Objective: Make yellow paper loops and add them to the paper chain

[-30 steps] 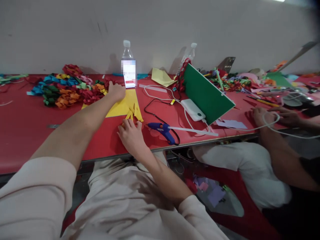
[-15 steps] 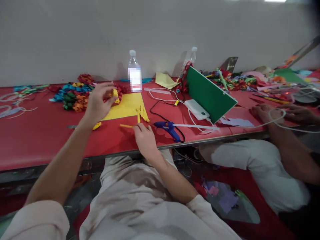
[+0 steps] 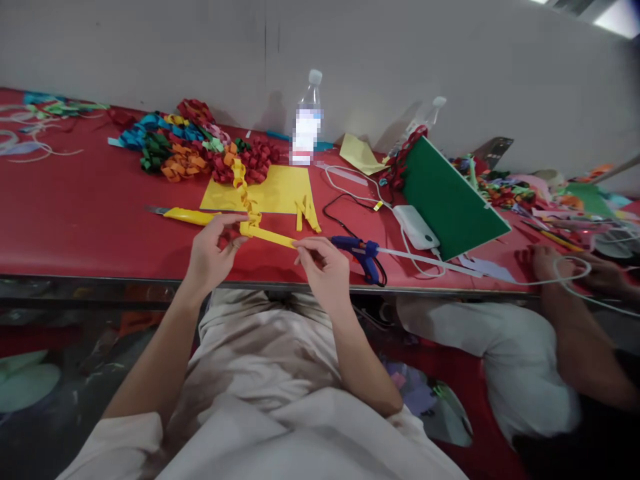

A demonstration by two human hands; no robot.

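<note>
A chain of yellow paper links (image 3: 242,190) trails from my left hand (image 3: 213,257) back over the yellow sheet (image 3: 285,187). My left hand pinches the chain's near end. Between thumb and fingers my right hand (image 3: 324,267) grips one end of a yellow paper strip (image 3: 273,237), whose other end meets the chain at my left fingers. Several cut yellow strips (image 3: 306,215) lie on the sheet's right edge. A yellow utility knife (image 3: 190,215) with its blade out lies just left of my left hand. Just beyond my right hand rests a blue glue gun (image 3: 367,255) with a glue stick in it.
Coloured paper chains (image 3: 185,160) are heaped at the back left. A water bottle (image 3: 306,130) stands behind the sheet. To the right are a green board (image 3: 447,200), a white power bank (image 3: 416,228) with cables, and another person's hands (image 3: 547,263).
My left hand has come down and nearer with the yellow chain. My right hand has lifted its strip up to the chain's end. The view has shifted.
</note>
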